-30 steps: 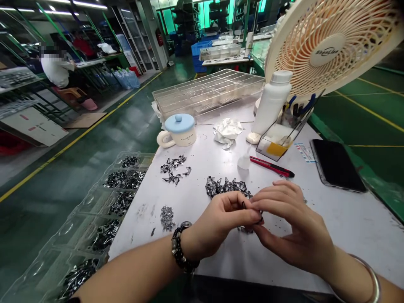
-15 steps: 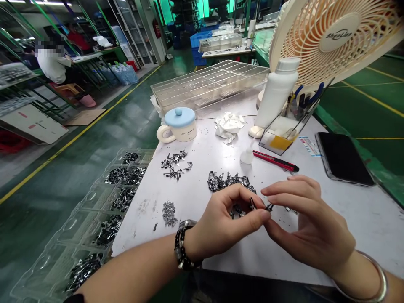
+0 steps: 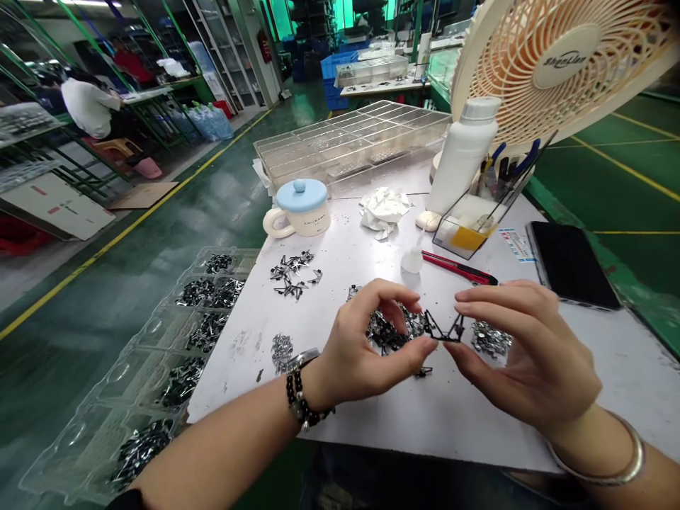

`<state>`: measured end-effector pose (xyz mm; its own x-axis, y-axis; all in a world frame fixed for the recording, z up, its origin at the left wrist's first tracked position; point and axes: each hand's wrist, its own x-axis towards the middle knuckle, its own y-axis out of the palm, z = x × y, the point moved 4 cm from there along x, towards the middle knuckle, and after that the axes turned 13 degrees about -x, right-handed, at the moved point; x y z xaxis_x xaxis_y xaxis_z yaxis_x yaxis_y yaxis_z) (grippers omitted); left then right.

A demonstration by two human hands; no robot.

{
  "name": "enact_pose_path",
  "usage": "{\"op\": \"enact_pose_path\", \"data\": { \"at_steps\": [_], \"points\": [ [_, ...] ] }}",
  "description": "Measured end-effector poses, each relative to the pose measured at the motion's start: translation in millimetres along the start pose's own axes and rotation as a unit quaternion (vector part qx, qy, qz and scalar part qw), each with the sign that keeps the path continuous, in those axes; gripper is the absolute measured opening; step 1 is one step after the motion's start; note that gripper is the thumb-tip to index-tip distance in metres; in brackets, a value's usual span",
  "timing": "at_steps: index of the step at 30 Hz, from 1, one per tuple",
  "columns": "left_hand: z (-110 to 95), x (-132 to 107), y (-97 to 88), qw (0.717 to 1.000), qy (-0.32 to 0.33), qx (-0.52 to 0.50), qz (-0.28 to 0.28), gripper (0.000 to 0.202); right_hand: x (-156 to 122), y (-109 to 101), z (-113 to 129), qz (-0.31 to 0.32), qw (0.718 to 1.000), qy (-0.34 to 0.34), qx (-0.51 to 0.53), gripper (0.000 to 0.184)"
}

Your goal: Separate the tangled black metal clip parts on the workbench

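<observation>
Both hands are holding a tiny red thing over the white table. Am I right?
Not quite: the tiny thing is black, not red, as the head view shows. The left hand and right hand are both holding it over the white table.

The left hand (image 3: 366,347) is hiding part of the black clip pile (image 3: 385,333), the right hand (image 3: 531,347) some silver parts (image 3: 489,341). The view's edge is cropping the desk fan (image 3: 566,57). Print on the card (image 3: 516,245) is appearing illegibly small.
</observation>
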<state>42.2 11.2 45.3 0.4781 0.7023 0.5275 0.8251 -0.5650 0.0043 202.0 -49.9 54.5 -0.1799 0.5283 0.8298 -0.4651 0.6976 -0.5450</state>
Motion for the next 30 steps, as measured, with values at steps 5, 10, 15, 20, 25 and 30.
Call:
{"op": "enact_pose_path", "data": {
  "at_steps": [5, 10, 15, 20, 25, 30],
  "points": [
    [2, 3, -1.7, 0.999, 0.027, 0.036, 0.0, 0.025, -1, 4, -6, 0.043, 0.998, 0.052, 0.017, 0.034],
    [7, 4, -2.5, 0.998, -0.028, 0.041, -0.026, 0.02, -5, 10, -12, 0.084, 0.984, 0.136, 0.079, 0.028],
    [10, 3, -2.0, 0.995, -0.075, 0.044, -0.047, 0.02, -8, 15, -17, 0.129, 0.961, 0.209, 0.128, 0.021],
    [11, 2, -1.2, 0.991, -0.113, 0.033, -0.064, 0.02, -12, 18, -19, 0.151, 0.943, 0.249, 0.16, 0.018],
    [12, 2, -0.8, 0.989, -0.131, 0.018, -0.067, 0.02, -13, 19, -21, 0.158, 0.934, 0.266, 0.179, 0.017],
    [15, 1, -0.3, 0.986, -0.153, 0.0, -0.06, 0.024, -13, 18, -21, 0.154, 0.937, 0.268, 0.164, 0.017]
  ]
}}
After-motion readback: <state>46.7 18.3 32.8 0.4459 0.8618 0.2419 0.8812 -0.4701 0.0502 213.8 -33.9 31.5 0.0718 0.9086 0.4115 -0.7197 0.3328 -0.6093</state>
